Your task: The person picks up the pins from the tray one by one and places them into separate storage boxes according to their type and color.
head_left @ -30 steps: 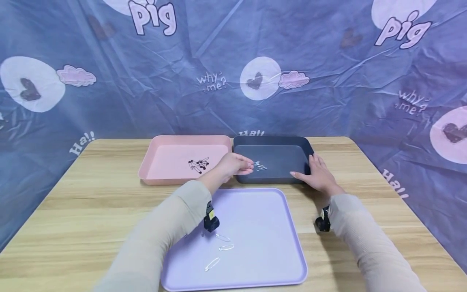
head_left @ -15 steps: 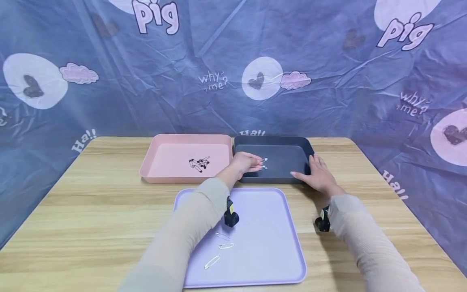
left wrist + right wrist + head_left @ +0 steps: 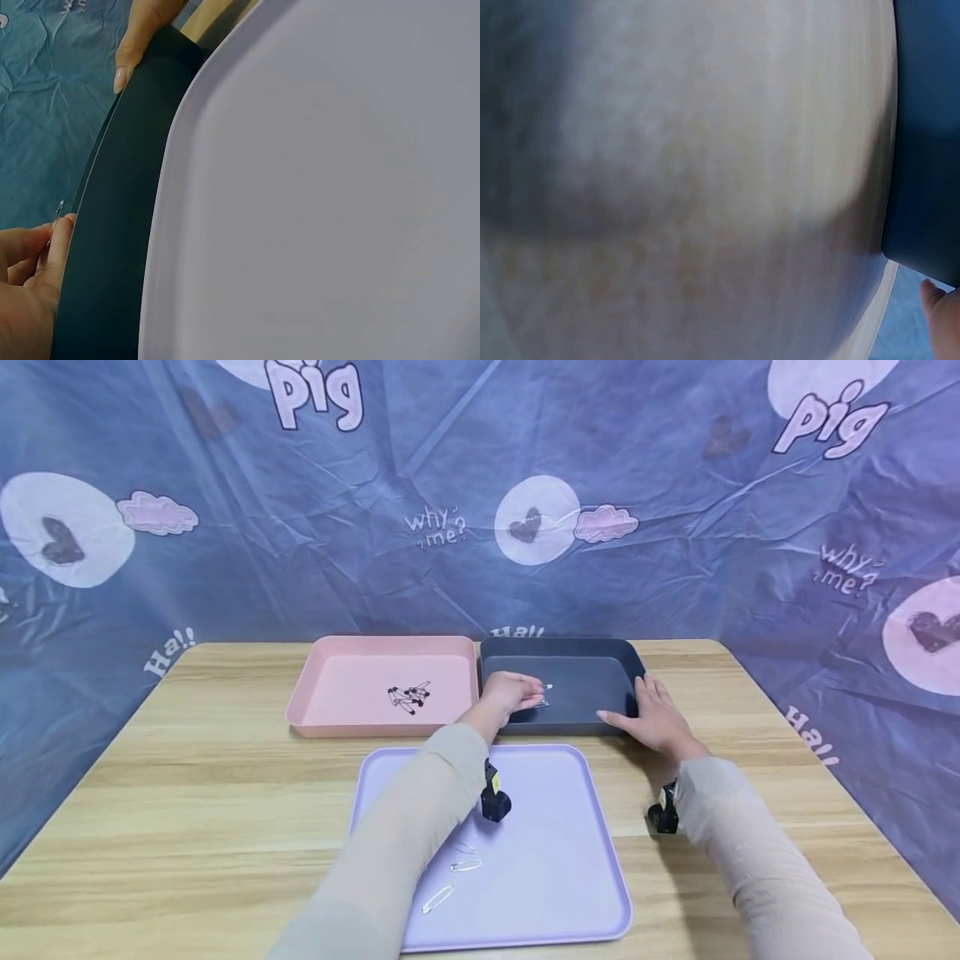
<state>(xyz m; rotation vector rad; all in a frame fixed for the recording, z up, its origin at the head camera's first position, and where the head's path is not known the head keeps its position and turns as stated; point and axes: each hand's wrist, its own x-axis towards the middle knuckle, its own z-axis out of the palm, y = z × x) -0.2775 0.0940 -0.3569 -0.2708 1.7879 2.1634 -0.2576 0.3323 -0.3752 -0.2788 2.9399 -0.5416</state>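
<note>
My left hand (image 3: 510, 692) is over the left part of the dark grey tray (image 3: 592, 727), palm turned to the right. Its thumb and fingers pinch a silver safety pin (image 3: 60, 208), whose end juts past the fingertips. More silver metal (image 3: 543, 703) shows just below those fingers, partly hidden by them. My right hand (image 3: 660, 718) rests at the right front corner of the same tray, fingers extended along the right side and thumb at the front rim. In the right wrist view only a bit of that hand (image 3: 946, 322) appears beside the tray's wall.
A pink tray (image 3: 311, 714) with several black safety pins (image 3: 409, 697) stands left of the dark one. In front lies a lilac tray (image 3: 555, 860) with silver safety pins (image 3: 438, 898) on it, partly under my left forearm. A patterned blue cloth (image 3: 480, 585) hangs behind the table.
My left hand has moved right, farther over the dark tray, and its fingers now cover part of the silver pins there. The right hand has stayed at the tray's corner.
</note>
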